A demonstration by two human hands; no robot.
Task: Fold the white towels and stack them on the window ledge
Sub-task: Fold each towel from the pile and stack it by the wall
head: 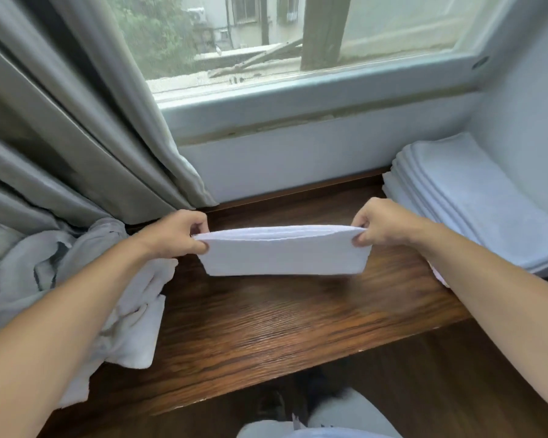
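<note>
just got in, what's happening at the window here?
A person is folding white towels at a wooden ledge under the window. The left hand and right hand each pinch one end of a folded towel, holding it stretched above the wood. A stack of folded towels sits at the right end of the ledge. A crumpled pile of unfolded towels lies at the left by the grey curtain.

Item count, window ledge
Held towel [285, 256]: one. Folded stack [475, 203], 3 o'clock: about five. Unfolded heap [130, 314], 9 o'clock: uncountable.
</note>
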